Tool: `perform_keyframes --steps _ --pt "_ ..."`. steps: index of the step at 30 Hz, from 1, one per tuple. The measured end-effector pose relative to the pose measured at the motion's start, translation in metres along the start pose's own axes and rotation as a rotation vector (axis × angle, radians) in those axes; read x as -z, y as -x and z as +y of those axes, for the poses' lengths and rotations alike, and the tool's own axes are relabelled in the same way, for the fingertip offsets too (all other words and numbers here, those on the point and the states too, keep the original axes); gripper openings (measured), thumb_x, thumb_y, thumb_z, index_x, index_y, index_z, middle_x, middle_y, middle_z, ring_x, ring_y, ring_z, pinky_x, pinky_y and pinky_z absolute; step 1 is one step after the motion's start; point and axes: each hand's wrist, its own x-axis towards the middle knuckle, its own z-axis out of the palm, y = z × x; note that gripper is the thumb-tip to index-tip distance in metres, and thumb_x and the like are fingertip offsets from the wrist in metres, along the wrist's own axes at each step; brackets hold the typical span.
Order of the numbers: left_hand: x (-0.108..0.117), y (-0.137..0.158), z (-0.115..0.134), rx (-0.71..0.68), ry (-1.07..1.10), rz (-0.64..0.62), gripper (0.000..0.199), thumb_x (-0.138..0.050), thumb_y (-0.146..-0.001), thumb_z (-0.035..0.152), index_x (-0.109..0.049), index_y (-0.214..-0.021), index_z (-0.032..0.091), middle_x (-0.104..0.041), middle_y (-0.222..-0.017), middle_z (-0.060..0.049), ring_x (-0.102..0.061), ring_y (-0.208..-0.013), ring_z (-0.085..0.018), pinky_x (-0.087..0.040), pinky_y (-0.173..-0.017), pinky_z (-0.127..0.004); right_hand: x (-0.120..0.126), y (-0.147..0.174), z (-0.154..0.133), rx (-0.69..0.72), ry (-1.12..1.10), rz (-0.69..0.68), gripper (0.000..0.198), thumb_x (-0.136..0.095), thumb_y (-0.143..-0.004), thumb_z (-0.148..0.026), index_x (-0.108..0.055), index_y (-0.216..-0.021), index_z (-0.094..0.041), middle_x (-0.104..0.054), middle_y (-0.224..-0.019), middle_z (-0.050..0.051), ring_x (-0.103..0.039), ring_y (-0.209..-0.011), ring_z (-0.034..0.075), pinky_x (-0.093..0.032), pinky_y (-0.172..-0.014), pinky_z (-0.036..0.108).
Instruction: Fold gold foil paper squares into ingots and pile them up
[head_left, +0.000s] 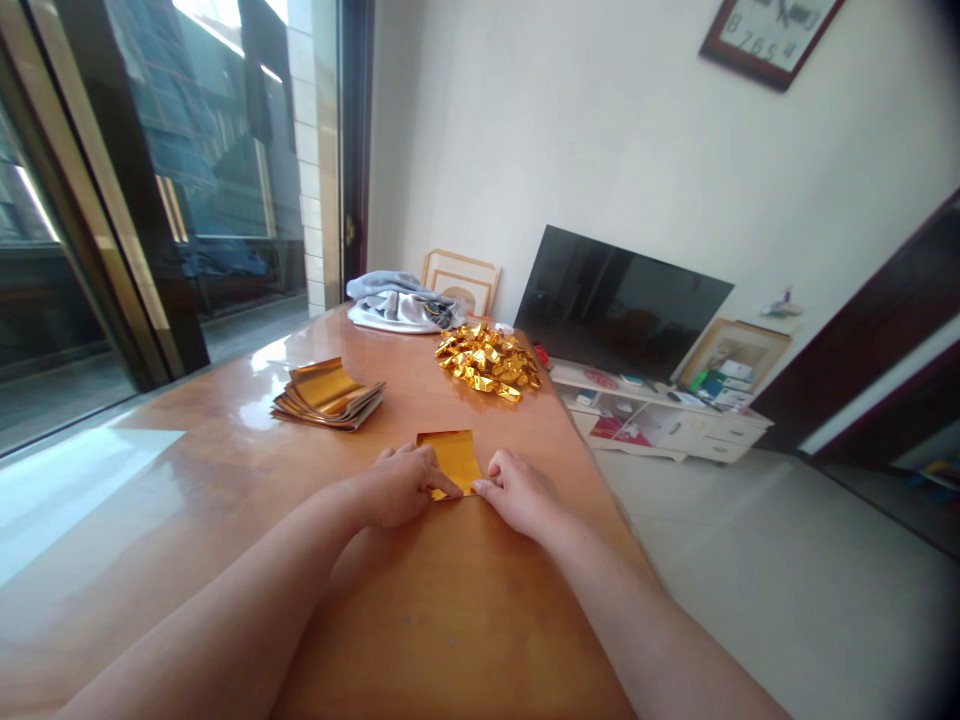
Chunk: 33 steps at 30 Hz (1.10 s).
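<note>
A sheet of gold foil paper (455, 460) lies on the table before me, held between my two hands. My left hand (405, 484) grips its left side, with a finger reaching along the near edge. At the near right corner, my right hand (521, 492) has its thumb on the paper and the other fingers curled in. Beyond my left hand sits a stack of gold foil paper (328, 393), its sheets slightly fanned. Farther off to the right is a heap of folded gold foil pieces (487, 358).
The glossy wooden table (420, 620) has its right edge close to my right forearm. Pale folded cloth (397, 303) rests at the far end. A television (619, 305) stands on a white cabinet (675, 425) past the table. Glass sliding doors (217, 180) are on the left.
</note>
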Motion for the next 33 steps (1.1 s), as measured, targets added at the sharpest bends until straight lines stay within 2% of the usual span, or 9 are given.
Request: perform_keyframes --steps 4,9,13,23,33 --pt "0.001 0.0 0.001 -0.005 -0.022 -0.004 0.045 -0.049 -0.088 0.019 -0.074 -0.112 0.047 -0.06 -0.1 -0.006 -0.051 -0.1 -0.027 -0.033 -0.085 -0.038 0.003 0.008 0.0 0.027 0.122 0.052 0.019 -0.064 -0.09 -0.04 -0.057 -0.089 -0.022 -0.067 -0.094 0.004 -0.059 -0.091 0.018 -0.029 -0.067 0.028" --pt "0.0 -0.001 0.0 0.012 -0.016 -0.001 0.044 -0.051 -0.086 0.018 -0.076 -0.111 0.044 -0.06 -0.101 -0.007 -0.051 -0.1 -0.027 -0.035 -0.088 -0.039 0.004 0.008 0.002 -0.015 0.116 0.065 0.014 -0.058 -0.093 -0.034 -0.056 -0.086 -0.022 -0.066 -0.089 0.002 -0.058 -0.08 0.016 -0.027 -0.062 0.028" --pt "-0.003 -0.002 -0.001 0.018 -0.017 0.014 0.043 -0.05 -0.087 0.019 -0.076 -0.111 0.044 -0.061 -0.1 -0.007 -0.051 -0.101 -0.028 -0.035 -0.089 -0.04 0.004 0.013 -0.008 0.026 0.163 0.115 0.014 -0.057 -0.094 -0.033 -0.056 -0.084 -0.023 -0.067 -0.089 0.001 -0.058 -0.08 0.017 -0.026 -0.062 0.029" --pt "-0.001 -0.001 0.002 0.028 -0.023 -0.009 0.049 -0.048 -0.088 0.019 -0.072 -0.112 0.053 -0.061 -0.104 -0.006 -0.053 -0.105 -0.031 -0.035 -0.091 -0.046 0.004 0.02 -0.029 0.021 0.307 0.042 0.012 -0.058 -0.093 -0.033 -0.061 -0.088 -0.023 -0.072 -0.096 0.007 -0.064 -0.089 0.023 -0.033 -0.066 0.033" --pt "0.002 -0.001 0.0 0.078 -0.001 -0.012 0.041 -0.052 -0.088 0.024 -0.074 -0.114 0.047 -0.064 -0.106 -0.008 -0.053 -0.108 -0.031 -0.037 -0.091 -0.045 -0.004 0.019 -0.048 0.089 0.377 0.031 0.012 -0.055 -0.094 -0.028 -0.064 -0.095 -0.02 -0.071 -0.1 0.01 -0.064 -0.095 0.025 -0.04 -0.07 0.033"
